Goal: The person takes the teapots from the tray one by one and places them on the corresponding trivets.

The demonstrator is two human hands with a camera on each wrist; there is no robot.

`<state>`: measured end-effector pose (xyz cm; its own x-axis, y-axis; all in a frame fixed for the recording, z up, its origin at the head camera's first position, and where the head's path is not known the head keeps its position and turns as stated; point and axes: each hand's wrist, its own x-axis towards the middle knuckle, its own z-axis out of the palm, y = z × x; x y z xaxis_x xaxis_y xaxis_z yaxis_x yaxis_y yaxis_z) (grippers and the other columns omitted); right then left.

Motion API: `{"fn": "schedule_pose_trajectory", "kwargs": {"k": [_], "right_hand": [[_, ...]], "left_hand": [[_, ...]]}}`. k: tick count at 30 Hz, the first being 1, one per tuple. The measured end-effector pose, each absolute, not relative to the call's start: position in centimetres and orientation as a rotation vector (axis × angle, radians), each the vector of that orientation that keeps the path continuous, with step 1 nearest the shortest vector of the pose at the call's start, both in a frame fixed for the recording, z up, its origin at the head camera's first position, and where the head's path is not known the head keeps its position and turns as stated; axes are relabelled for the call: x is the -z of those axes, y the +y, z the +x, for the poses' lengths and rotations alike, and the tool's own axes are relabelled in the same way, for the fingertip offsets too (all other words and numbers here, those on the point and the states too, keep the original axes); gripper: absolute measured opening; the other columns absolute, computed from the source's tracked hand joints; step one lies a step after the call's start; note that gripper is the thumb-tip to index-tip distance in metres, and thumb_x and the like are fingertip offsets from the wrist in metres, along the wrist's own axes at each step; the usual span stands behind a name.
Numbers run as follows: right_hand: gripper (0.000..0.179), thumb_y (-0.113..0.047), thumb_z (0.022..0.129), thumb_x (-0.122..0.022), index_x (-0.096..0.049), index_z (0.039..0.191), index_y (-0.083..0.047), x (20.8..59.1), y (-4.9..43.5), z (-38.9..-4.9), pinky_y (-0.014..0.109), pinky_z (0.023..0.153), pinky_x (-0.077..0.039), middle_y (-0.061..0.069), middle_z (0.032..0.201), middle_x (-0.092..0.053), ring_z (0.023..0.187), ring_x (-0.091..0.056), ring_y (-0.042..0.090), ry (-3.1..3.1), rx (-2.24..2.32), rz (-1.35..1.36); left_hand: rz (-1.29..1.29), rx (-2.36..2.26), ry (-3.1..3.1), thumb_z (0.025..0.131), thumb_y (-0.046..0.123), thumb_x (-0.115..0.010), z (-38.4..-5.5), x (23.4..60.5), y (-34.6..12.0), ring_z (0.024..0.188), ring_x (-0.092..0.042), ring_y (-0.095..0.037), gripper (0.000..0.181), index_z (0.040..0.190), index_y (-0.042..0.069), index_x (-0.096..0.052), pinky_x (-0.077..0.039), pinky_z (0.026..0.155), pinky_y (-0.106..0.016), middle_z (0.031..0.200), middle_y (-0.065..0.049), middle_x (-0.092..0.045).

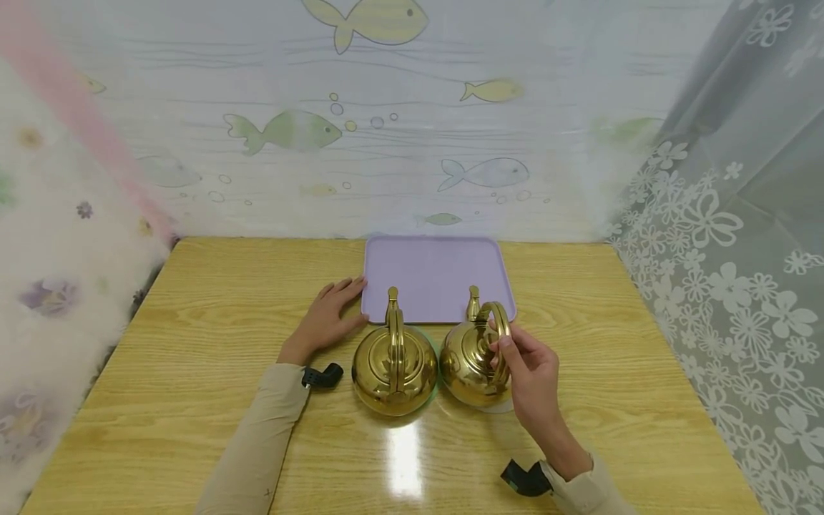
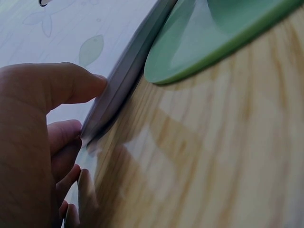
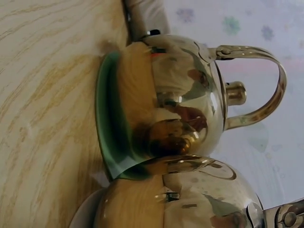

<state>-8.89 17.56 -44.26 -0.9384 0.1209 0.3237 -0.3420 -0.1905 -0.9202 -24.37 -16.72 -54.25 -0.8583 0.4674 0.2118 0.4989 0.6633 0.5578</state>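
Observation:
Two shiny brass kettles stand side by side on the table, spouts pointing away. My right hand (image 1: 536, 379) holds the arched handle of the right kettle (image 1: 460, 365) between thumb and fingers. The left kettle (image 1: 373, 357) sits on a green plate (image 3: 107, 109), its handle free. A pale plate (image 3: 85, 209) shows under the right kettle. Behind both lies a lilac tray (image 1: 428, 275), and the spouts overlap its near edge in the head view. My left hand (image 1: 327, 318) rests at the tray's left side, its fingers extended and the thumb touching the near corner.
The wooden table (image 1: 225, 307) extends to both sides of the kettles and tray. A fish-patterned curtain (image 1: 386, 172) hangs along the back edge. Floral cloth (image 1: 64, 272) borders the left, and a sheer flowered curtain (image 1: 727, 286) the right.

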Motion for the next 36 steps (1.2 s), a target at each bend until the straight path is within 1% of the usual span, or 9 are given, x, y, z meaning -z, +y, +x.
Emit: {"fn": "schedule_pose_trajectory", "kwargs": {"k": [4, 9, 11, 17, 21, 27, 32, 36], "right_hand": [[0.025, 0.009, 0.101, -0.052, -0.065, 0.120, 0.017, 44.59, 17.52, -8.68, 0.018, 0.065, -0.057, 0.005, 0.105, -0.076, 0.081, -0.066, 0.008, -1.787, -2.160, 0.307], [0.027, 0.011, 0.100, -0.051, -0.066, 0.121, 0.015, 44.77, 17.41, -8.50, 0.017, 0.065, -0.056, 0.005, 0.109, -0.077, 0.083, -0.066, 0.008, -1.787, -2.122, 0.381], [0.027, 0.012, 0.100, -0.050, -0.065, 0.122, 0.017, 44.80, 17.40, -8.48, 0.017, 0.065, -0.056, 0.005, 0.113, -0.076, 0.083, -0.066, 0.008, -1.777, -2.115, 0.408], [0.027, 0.013, 0.099, -0.049, -0.062, 0.122, 0.020, 44.88, 17.49, -8.57, 0.018, 0.065, -0.056, 0.007, 0.108, -0.075, 0.083, -0.065, 0.010, -1.769, -2.114, 0.454], [0.026, 0.013, 0.099, -0.049, -0.062, 0.121, 0.022, 44.90, 17.56, -8.58, 0.018, 0.065, -0.056, 0.007, 0.111, -0.075, 0.083, -0.066, 0.009, -1.770, -2.107, 0.470], [0.026, 0.014, 0.099, -0.049, -0.063, 0.120, 0.020, 44.91, 17.68, -8.50, 0.018, 0.064, -0.057, 0.008, 0.116, -0.076, 0.083, -0.066, 0.009, -1.777, -2.093, 0.458], [0.027, 0.012, 0.100, -0.049, -0.059, 0.121, 0.025, 44.82, 17.94, -8.50, 0.018, 0.064, -0.057, 0.003, 0.112, -0.076, 0.083, -0.066, 0.009, -1.801, -2.086, 0.396], [0.027, 0.012, 0.100, -0.050, -0.060, 0.121, 0.024, 44.75, 18.13, -8.43, 0.018, 0.064, -0.056, 0.004, 0.109, -0.076, 0.083, -0.066, 0.009, -1.794, -2.101, 0.384]], "left_hand": [[-0.823, 0.966, -2.823, 0.095, 0.037, -0.065, -24.44, 54.25, -16.70, 0.151, -0.031, -0.036, 0.073, 0.156, 0.006, -0.040, -0.012, 0.127, -0.052, 0.161, -0.011, -0.040], [-0.820, 0.947, -2.831, 0.095, 0.037, -0.065, -24.60, 54.18, -16.79, 0.151, -0.031, -0.036, 0.073, 0.157, 0.007, -0.040, -0.011, 0.128, -0.052, 0.161, -0.011, -0.040], [-0.815, 0.944, -2.834, 0.095, 0.037, -0.066, -24.62, 54.10, -16.87, 0.151, -0.031, -0.035, 0.073, 0.157, 0.007, -0.039, -0.010, 0.128, -0.052, 0.162, -0.010, -0.039], [-0.803, 0.956, -2.831, 0.095, 0.037, -0.066, -24.57, 53.97, -16.99, 0.151, -0.031, -0.036, 0.074, 0.156, 0.007, -0.040, -0.010, 0.128, -0.052, 0.161, -0.011, -0.039], [-0.804, 0.957, -2.835, 0.095, 0.038, -0.066, -24.57, 54.11, -17.00, 0.151, -0.031, -0.035, 0.073, 0.157, 0.007, -0.040, -0.010, 0.128, -0.052, 0.161, -0.010, -0.040], [-0.811, 0.966, -2.827, 0.095, 0.037, -0.066, -24.47, 54.21, -16.85, 0.151, -0.031, -0.037, 0.073, 0.156, 0.007, -0.040, -0.011, 0.127, -0.053, 0.161, -0.011, -0.040], [-0.811, 0.968, -2.832, 0.095, 0.037, -0.065, -24.31, 54.16, -16.75, 0.151, -0.031, -0.037, 0.073, 0.156, 0.007, -0.040, -0.011, 0.127, -0.052, 0.161, -0.012, -0.040], [-0.815, 0.964, -2.832, 0.095, 0.037, -0.066, -24.23, 54.16, -16.70, 0.151, -0.031, -0.037, 0.073, 0.156, 0.006, -0.040, -0.012, 0.127, -0.053, 0.161, -0.012, -0.040]]}}
